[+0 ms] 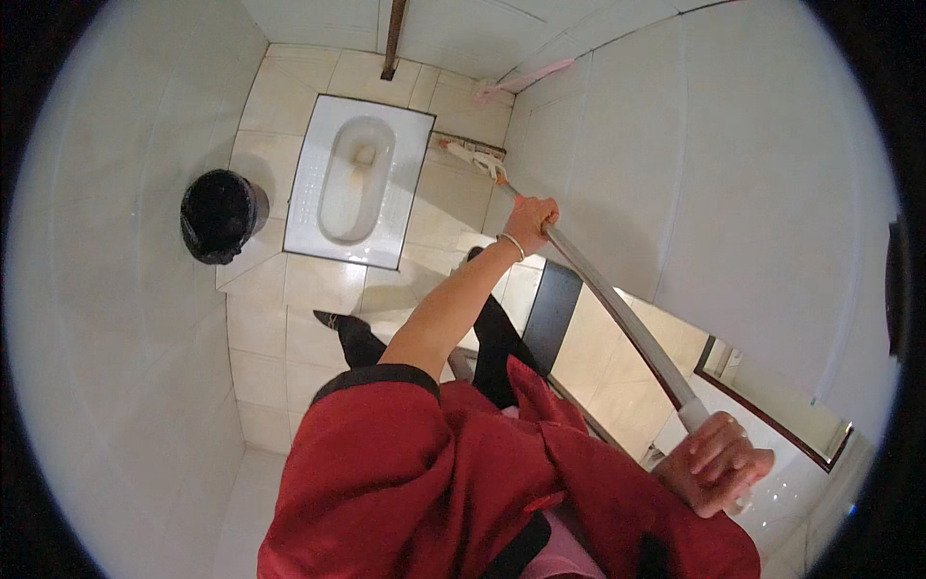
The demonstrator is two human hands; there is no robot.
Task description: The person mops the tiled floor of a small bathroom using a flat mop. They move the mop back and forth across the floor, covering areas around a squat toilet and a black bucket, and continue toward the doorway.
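Note:
A long metal mop handle point(622, 304) runs slantwise across the right side of the view. My left hand point(532, 221), with a bangle at the wrist, grips its lower part. Around the white grip at the upper end, my right hand point(716, 463) is closed. At the far end, the white and orange mop head point(477, 159) rests on the tiled floor between the squat toilet and the right wall. Its underside cannot be seen. The white squat toilet pan point(304, 181) is set into the floor left of the mop head, with brownish stains in its bowl.
A black-lined bin point(221, 217) stands by the left wall. Behind the toilet, a brown pipe point(394, 36) meets the floor. A pink long object point(532, 79) leans in the back right corner. A dark sill strip point(553, 311) lies right of my legs. White panels point(593, 166) close in the right side.

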